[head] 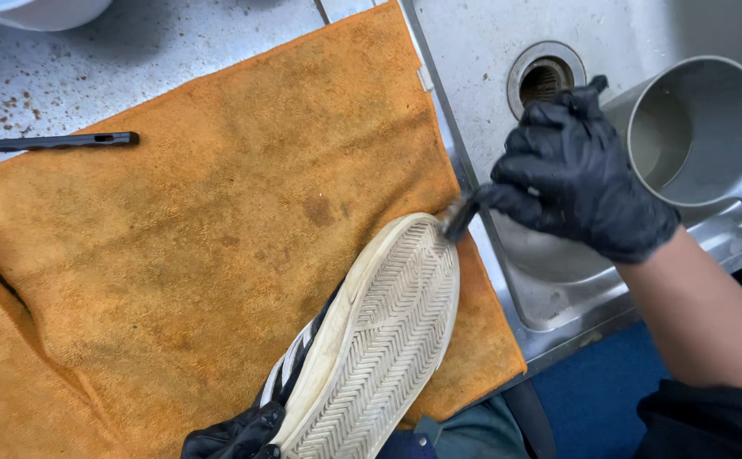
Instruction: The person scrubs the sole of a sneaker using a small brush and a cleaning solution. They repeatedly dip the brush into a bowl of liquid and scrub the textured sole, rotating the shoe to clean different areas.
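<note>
A: Which way is the shoe (379, 340) lying?

B: Sole up, tilted on its side over the orange towel (192, 255). Its long axis runs on a diagonal, from the bottom edge of the view up and to the right, and the upper end points toward the sink (481, 51). You can see the herringbone tread and a cream rim, with dark and white stripes on the upper just below it.

A: And the hands?

B: Both in black gloves. The right hand (579, 174) is clenched around a small brush (458, 217), its bristled tip touching the rim at the shoe's upper end. The left hand (239, 433) grips the shoe's lower end at the bottom of the frame, only partly in view.

A: Anything near them?

B: A grey metal cup (698, 132) stands in the sink just beside the right hand, with the drain (545, 76) behind it. A black tool handle (48, 143) lies well apart at the towel's left edge on the speckled counter (133, 59)
</note>
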